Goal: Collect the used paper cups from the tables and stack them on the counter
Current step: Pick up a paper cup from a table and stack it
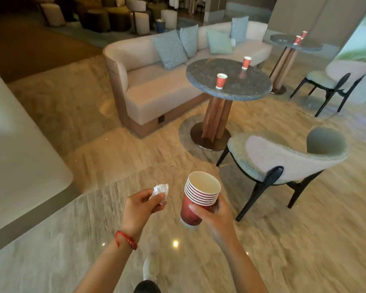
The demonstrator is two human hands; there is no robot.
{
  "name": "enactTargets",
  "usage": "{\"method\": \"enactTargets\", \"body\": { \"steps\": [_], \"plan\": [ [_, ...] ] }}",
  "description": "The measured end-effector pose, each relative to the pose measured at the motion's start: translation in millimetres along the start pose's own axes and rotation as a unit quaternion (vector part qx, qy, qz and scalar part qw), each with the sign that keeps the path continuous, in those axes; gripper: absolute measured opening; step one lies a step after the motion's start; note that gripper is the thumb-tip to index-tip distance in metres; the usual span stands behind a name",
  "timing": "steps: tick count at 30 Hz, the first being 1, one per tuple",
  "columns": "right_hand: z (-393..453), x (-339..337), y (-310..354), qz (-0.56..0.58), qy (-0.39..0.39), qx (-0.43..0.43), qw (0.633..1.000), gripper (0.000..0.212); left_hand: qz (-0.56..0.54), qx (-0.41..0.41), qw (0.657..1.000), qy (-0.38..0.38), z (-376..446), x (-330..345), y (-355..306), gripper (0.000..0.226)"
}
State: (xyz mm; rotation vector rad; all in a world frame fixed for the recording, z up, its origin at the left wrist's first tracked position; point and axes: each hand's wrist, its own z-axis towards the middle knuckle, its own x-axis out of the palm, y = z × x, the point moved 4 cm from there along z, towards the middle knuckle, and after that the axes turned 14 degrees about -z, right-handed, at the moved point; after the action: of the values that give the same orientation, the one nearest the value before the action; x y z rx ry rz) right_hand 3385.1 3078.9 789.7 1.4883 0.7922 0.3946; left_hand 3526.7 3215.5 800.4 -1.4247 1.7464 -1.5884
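Observation:
My right hand (pixel 215 216) grips a nested stack of several red paper cups (pixel 195 199), rims up, above the floor. My left hand (pixel 141 206) pinches a crumpled white tissue (pixel 161 191). Ahead, a round grey stone table (pixel 237 90) carries two upright red cups, one near its front (pixel 220 81) and one at the back (pixel 246 62). A second round table (pixel 283 41) farther right holds a few more red cups (pixel 297 40).
A beige sofa (pixel 156 92) with several cushions stands behind the near table. A rounded grey-green chair (pixel 283 157) sits close on my right, another chair (pixel 334 79) farther back. A pale counter edge (pixel 19 166) runs along the left. Polished marble floor lies between.

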Motion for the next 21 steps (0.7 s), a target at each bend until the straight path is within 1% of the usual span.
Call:
{"method": "enactTargets", "body": {
  "steps": [4,8,12,15,18,21],
  "plan": [
    [72.7,13.1,15.1,0.004,-0.018,-0.006,1.000,0.059,0.002,-0.010,0.999,0.031,77.8,18.8,-18.6,0.007],
    [136.0,21.0,49.7,0.007,-0.054,0.017,0.998,0.069,0.011,-0.029,0.998,0.054,150.2,38.3,-55.3,0.006],
    [198.1,25.7,61.7,0.003,-0.077,0.021,0.997,0.076,0.028,-0.037,0.995,0.083,223.4,56.3,-73.3,0.007],
    [234.0,22.7,62.4,0.003,-0.100,0.023,0.995,0.064,0.024,-0.053,0.994,0.094,264.9,74.7,-78.0,0.006],
    [273.5,13.6,59.8,-0.005,-0.121,0.030,0.992,0.061,0.022,-0.065,0.993,0.098,307.0,99.5,-81.1,0.010],
    [320.1,1.2,54.9,-0.005,-0.132,0.029,0.991,0.060,0.036,-0.065,0.992,0.103,349.8,127.0,-81.3,0.005]
  ]
}}
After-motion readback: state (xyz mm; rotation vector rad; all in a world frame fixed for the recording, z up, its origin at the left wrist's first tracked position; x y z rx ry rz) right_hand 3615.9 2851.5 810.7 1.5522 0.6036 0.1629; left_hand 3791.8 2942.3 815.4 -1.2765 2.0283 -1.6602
